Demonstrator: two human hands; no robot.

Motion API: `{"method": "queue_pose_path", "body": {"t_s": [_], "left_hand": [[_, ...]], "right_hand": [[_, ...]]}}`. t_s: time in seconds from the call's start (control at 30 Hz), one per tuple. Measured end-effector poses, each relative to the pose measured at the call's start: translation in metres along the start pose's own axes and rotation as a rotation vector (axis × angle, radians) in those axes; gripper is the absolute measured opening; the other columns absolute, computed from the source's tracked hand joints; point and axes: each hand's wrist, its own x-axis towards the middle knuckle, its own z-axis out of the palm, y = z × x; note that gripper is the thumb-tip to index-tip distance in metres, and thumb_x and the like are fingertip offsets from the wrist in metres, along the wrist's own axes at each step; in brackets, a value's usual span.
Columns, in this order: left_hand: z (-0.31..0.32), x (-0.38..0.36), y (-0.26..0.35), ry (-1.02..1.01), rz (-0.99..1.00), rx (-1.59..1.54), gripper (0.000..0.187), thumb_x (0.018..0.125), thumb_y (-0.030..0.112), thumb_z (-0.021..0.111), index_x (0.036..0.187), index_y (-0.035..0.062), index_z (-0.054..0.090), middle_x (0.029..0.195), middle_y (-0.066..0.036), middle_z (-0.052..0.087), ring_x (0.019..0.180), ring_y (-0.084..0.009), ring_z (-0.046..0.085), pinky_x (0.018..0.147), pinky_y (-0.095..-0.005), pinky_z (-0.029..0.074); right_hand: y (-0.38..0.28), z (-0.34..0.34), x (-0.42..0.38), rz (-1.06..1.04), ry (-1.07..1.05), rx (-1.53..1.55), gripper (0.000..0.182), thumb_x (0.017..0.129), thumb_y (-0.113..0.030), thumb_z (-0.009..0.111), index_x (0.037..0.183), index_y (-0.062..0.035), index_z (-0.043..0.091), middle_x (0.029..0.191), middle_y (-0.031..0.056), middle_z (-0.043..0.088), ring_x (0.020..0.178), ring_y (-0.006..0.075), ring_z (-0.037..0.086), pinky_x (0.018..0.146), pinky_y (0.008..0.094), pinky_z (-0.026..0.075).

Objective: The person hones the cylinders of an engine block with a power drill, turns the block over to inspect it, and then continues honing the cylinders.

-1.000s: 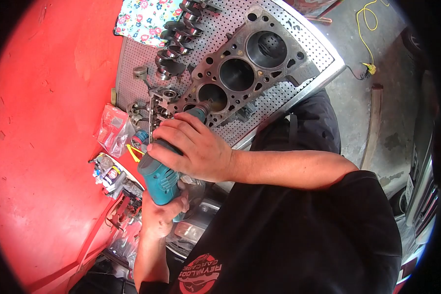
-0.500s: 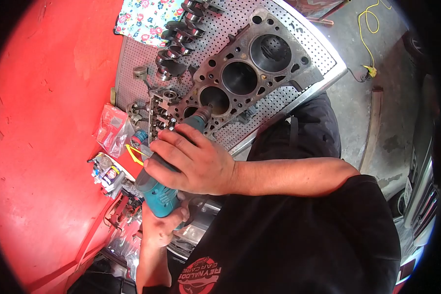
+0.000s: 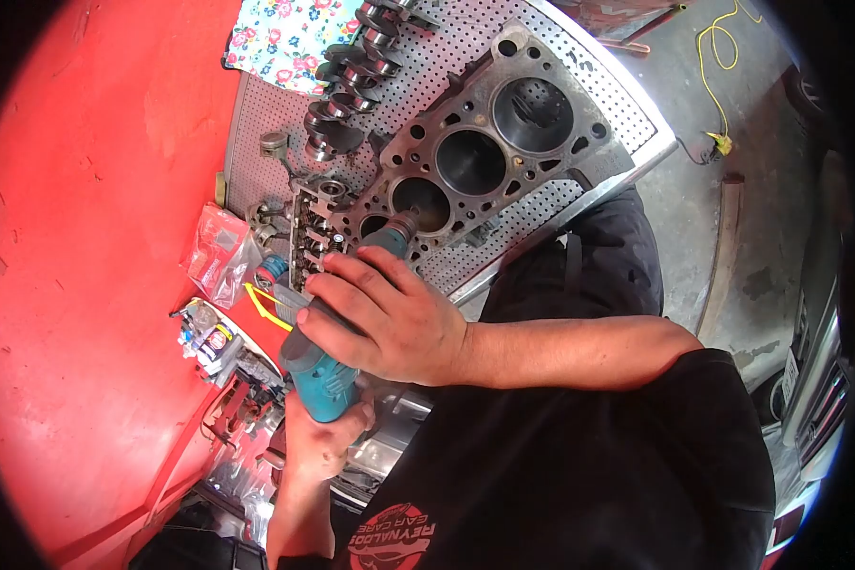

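My left hand (image 3: 321, 445) wraps round the handle of a teal and black power drill (image 3: 331, 388), on its near side. Over the top of the drill body lies my right hand (image 3: 404, 325), its fingers curled round the housing. The chuck (image 3: 404, 224) points down into a cylinder bore (image 3: 422, 201) of a grey engine block (image 3: 492, 133). A thin shaft runs from the chuck into the bore; its far end is hidden inside. Part of another bore lies behind the drill.
The block rests on a perforated metal table (image 3: 565, 204). A crankshaft (image 3: 328, 135), a piston with rod (image 3: 275, 144) and a metal engine part with springs (image 3: 309, 228) lie beside it. Flowered cloth (image 3: 285, 43), a plastic bag (image 3: 223, 256) and a red surface (image 3: 95, 237) are at left.
The whole view has shifted slightly. The drill's rear end and both hands have swung a little to the right relative to the block, while the chuck stays at the same bore.
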Motion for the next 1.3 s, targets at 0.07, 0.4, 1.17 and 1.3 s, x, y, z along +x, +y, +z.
{"method": "queue_pose_path", "body": {"t_s": [0.07,0.4,1.17,1.3], "left_hand": [[0.001,0.001,0.000,0.006,0.005,0.016,0.022,0.078,-0.004,0.067,0.101,-0.0036,0.067,0.084,-0.005,0.068,0.072,-0.0128,0.063,0.066,-0.0283,0.051],[0.003,0.003,0.001,0.002,0.003,0.046,0.014,0.081,-0.003,0.067,0.094,-0.0027,0.069,0.080,-0.002,0.067,0.068,-0.0115,0.061,0.062,-0.0280,0.049],[0.011,0.016,0.000,-0.007,-0.035,0.043,0.013,0.083,-0.004,0.067,0.095,-0.0012,0.069,0.079,-0.001,0.065,0.067,-0.0101,0.059,0.060,-0.0265,0.047],[0.012,0.024,-0.003,-0.012,-0.005,0.067,0.011,0.084,-0.002,0.068,0.095,-0.0007,0.069,0.077,0.000,0.065,0.066,-0.0094,0.059,0.059,-0.0260,0.046]], "right_hand": [[0.002,0.001,-0.002,-0.007,0.006,0.002,0.043,0.086,-0.020,0.066,0.128,-0.0132,0.058,0.127,0.0134,0.064,0.115,0.0322,0.066,0.098,0.0494,0.053],[0.004,-0.001,-0.002,0.008,0.001,0.018,0.045,0.085,-0.019,0.067,0.129,-0.0138,0.057,0.128,0.0140,0.063,0.115,0.0333,0.066,0.100,0.0496,0.052],[0.017,0.001,-0.008,0.029,-0.038,0.045,0.049,0.084,-0.015,0.066,0.131,-0.0108,0.056,0.132,0.0156,0.061,0.118,0.0354,0.064,0.103,0.0517,0.050],[0.023,-0.001,-0.011,0.026,-0.093,0.027,0.056,0.087,-0.021,0.063,0.140,-0.0092,0.051,0.132,0.0173,0.058,0.121,0.0374,0.061,0.106,0.0541,0.049]]}}
